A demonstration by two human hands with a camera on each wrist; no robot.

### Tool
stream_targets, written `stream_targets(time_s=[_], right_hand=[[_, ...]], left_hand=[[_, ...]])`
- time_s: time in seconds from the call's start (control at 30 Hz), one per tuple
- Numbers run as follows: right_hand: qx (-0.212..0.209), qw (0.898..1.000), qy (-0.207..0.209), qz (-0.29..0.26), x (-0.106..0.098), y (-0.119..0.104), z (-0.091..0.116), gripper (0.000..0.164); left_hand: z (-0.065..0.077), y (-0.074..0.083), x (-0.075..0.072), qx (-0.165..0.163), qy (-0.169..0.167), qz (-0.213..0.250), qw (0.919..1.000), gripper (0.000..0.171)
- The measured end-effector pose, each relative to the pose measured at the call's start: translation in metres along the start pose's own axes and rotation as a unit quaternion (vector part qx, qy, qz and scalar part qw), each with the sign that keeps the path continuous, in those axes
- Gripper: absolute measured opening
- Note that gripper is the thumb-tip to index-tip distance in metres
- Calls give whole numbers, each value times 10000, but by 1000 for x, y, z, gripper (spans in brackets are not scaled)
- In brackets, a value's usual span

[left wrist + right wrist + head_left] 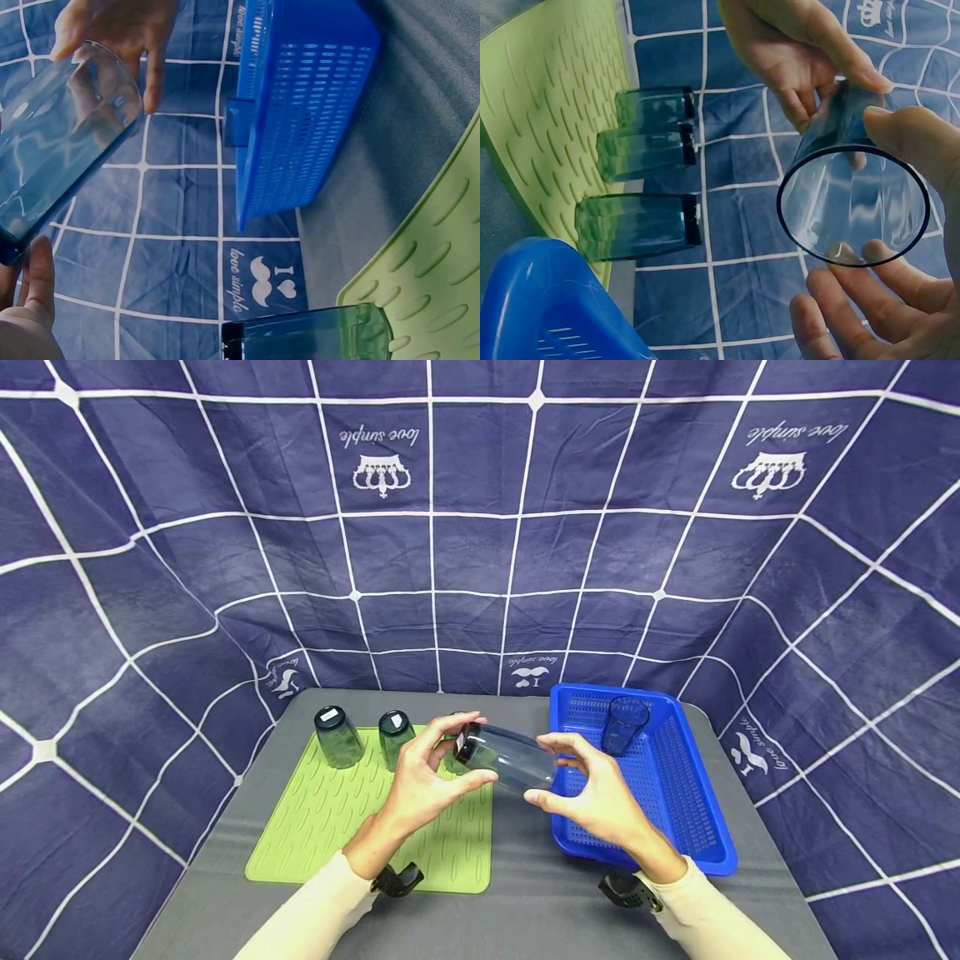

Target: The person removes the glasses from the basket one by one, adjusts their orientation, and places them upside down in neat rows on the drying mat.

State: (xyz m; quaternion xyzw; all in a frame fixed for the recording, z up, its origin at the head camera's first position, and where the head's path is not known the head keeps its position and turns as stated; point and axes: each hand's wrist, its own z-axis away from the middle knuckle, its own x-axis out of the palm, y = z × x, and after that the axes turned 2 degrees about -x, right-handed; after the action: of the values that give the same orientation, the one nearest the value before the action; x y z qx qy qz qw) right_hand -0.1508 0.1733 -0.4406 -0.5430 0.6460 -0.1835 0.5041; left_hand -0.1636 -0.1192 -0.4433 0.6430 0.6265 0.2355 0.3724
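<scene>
Apparently the work is past its middle; a first glass (341, 745) stands mouth down near the far left corner of the green mat (311, 831), a second glass (395, 743) along its far edge, and a third glass (641, 227), partly hidden behind the left hand (426, 774) in the head view, towards its far right corner; these three look finished with.

Between the mat's right edge and the left edge of the blue basket (703, 781), the held glass (513, 760) is tilted on its side above the bench (525, 893), not yet set down; the left hand grasps its base end, the right hand (602, 793) grips it by the rim end; neither has let go.

Another glass (624, 732) sits untouched towards the basket's far edge; by my reckoning, those two are what is left.
</scene>
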Motion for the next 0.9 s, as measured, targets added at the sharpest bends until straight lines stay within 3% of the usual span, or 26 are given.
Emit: stream_targets(time_s=[0.3, 0.6, 0.9], right_hand=[[24, 9981, -103, 608, 8, -1, 0, 73], [22, 9986, -218, 480, 17, -3, -1, 73], [163, 9985, -374, 358, 27, -4, -2, 72]], left_hand=[[-4, 6, 2, 151, 71, 80, 9998, 83], [-6, 14, 7, 302, 93, 193, 9993, 79], [-8, 20, 11, 426, -283, -18, 9987, 77]])
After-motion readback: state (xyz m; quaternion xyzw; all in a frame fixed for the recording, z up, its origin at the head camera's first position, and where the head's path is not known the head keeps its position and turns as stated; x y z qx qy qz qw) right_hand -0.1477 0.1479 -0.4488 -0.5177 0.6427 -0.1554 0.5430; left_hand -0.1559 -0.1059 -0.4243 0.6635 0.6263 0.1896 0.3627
